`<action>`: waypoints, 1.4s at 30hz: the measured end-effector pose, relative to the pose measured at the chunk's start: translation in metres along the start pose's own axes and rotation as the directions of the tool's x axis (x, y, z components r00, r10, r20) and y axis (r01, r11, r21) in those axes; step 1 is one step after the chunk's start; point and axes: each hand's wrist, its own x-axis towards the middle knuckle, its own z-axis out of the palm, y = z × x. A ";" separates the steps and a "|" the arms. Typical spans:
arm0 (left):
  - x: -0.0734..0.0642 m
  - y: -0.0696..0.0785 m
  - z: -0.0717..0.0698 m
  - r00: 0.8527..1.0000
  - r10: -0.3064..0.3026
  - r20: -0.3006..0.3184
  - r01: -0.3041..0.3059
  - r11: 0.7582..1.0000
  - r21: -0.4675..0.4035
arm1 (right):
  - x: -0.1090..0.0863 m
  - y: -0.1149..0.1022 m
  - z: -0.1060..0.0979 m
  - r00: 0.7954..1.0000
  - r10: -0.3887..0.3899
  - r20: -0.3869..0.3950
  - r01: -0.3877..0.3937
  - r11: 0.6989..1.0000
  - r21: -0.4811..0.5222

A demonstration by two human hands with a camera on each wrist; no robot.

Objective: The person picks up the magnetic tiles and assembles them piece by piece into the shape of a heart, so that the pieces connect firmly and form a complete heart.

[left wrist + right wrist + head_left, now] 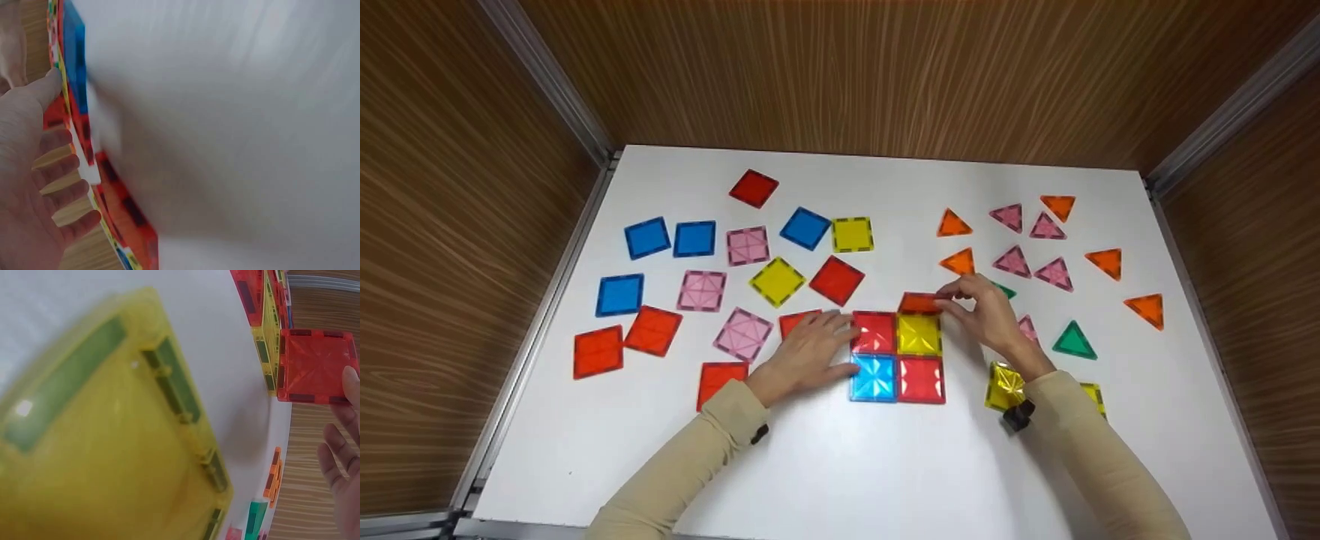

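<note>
While the R hand pinches a red tile nr a yellow tile, L hand lies by a blue tile, fingers loose.

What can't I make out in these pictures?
- Head view: a red tile, partly behind the left hand.
- Head view: a green piece, mostly behind the right hand.
- Head view: a yellow piece, partly behind the right sleeve.
- Right wrist view: the blurred yellow tile, cut off at left and bottom.

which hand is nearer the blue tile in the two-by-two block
Left hand: its thumb is at the left edge of the blue tile. The right hand is farther off, beyond the yellow tile, holding a red tile.
</note>
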 end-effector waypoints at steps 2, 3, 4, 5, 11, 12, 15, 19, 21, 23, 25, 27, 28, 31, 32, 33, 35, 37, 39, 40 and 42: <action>0.007 -0.007 -0.006 0.999 -0.035 -0.028 0.035 0.999 -0.006 | -0.001 0.001 0.000 1.000 0.011 -0.005 -0.011 1.000 0.006; 0.012 -0.010 -0.010 0.998 -0.056 -0.042 0.056 0.998 -0.002 | -0.002 0.002 -0.001 1.000 0.017 -0.004 -0.017 1.000 0.008; 0.016 -0.013 -0.013 0.996 -0.076 -0.053 0.077 0.997 0.003 | -0.002 0.002 -0.001 1.000 0.020 -0.005 -0.020 1.000 0.006; 0.021 -0.017 -0.016 0.993 -0.096 -0.064 0.096 0.995 0.006 | -0.002 0.002 -0.001 1.000 0.023 -0.003 -0.023 1.000 0.007; 0.051 -0.030 -0.028 0.980 -0.184 -0.073 0.188 0.981 0.044 | -0.002 0.003 -0.004 0.998 0.055 0.024 -0.055 0.998 0.014; 0.055 -0.032 -0.028 0.979 -0.193 -0.072 0.197 0.979 0.060 | -0.002 0.002 -0.004 0.998 0.059 0.027 -0.059 0.998 0.015; 0.065 -0.035 -0.028 0.976 -0.207 -0.070 0.214 0.971 0.107 | -0.002 0.002 -0.004 0.997 0.067 0.035 -0.068 0.998 0.010; 0.073 -0.036 -0.025 0.976 -0.212 -0.057 0.218 0.967 0.135 | -0.002 0.000 -0.004 0.996 0.082 0.039 -0.083 0.997 0.005; 0.074 -0.036 -0.023 0.976 -0.212 -0.047 0.216 0.966 0.143 | -0.002 0.000 -0.003 0.995 0.087 0.041 -0.088 0.996 0.003; 0.075 -0.036 -0.022 0.976 -0.213 -0.040 0.217 0.965 0.150 | -0.003 0.000 -0.003 0.996 0.076 0.039 -0.076 0.997 0.001; 0.075 -0.036 -0.020 0.976 -0.214 -0.038 0.217 0.964 0.155 | -0.003 0.000 -0.002 0.998 0.051 0.032 -0.051 0.999 -0.006; 0.075 -0.036 -0.019 0.978 -0.205 -0.037 0.209 0.965 0.162 | -0.003 0.001 -0.001 0.999 0.025 0.022 -0.025 1.000 -0.012; 0.075 -0.035 -0.019 0.980 -0.197 -0.038 0.201 0.965 0.169 | -0.003 0.001 -0.001 1.000 0.014 0.017 -0.014 1.000 -0.015; 0.075 -0.034 -0.020 0.986 -0.157 -0.045 0.164 0.962 0.218 | -0.003 0.001 -0.001 1.000 0.010 0.010 -0.009 1.000 -0.018; 0.075 -0.034 -0.020 0.989 -0.141 -0.048 0.149 0.958 0.246 | -0.003 0.001 -0.001 1.000 0.013 0.011 -0.013 1.000 -0.017; 0.075 -0.033 -0.020 0.991 -0.124 -0.055 0.135 0.951 0.277 | -0.003 0.001 -0.001 1.000 0.018 0.012 -0.018 1.000 -0.015; 0.074 -0.033 -0.021 0.993 -0.096 -0.066 0.112 0.933 0.342 | -0.003 0.000 -0.002 0.999 0.028 0.017 -0.028 0.999 -0.015; 0.073 -0.033 -0.022 0.994 -0.075 -0.074 0.098 0.916 0.388 | -0.003 0.000 -0.002 0.999 0.035 0.021 -0.035 0.999 -0.014; 0.073 -0.034 -0.023 0.995 -0.059 -0.076 0.085 0.907 0.411 | -0.003 0.000 -0.002 0.999 0.033 0.021 -0.033 0.999 -0.012; 0.072 -0.034 -0.024 0.996 -0.052 -0.075 0.079 0.906 0.415 | -0.003 0.000 -0.002 0.999 0.032 0.020 -0.032 0.999 -0.011; 0.072 -0.035 -0.026 0.996 -0.039 -0.076 0.067 0.912 0.404 | -0.003 0.001 -0.003 0.999 0.028 0.018 -0.028 1.000 -0.008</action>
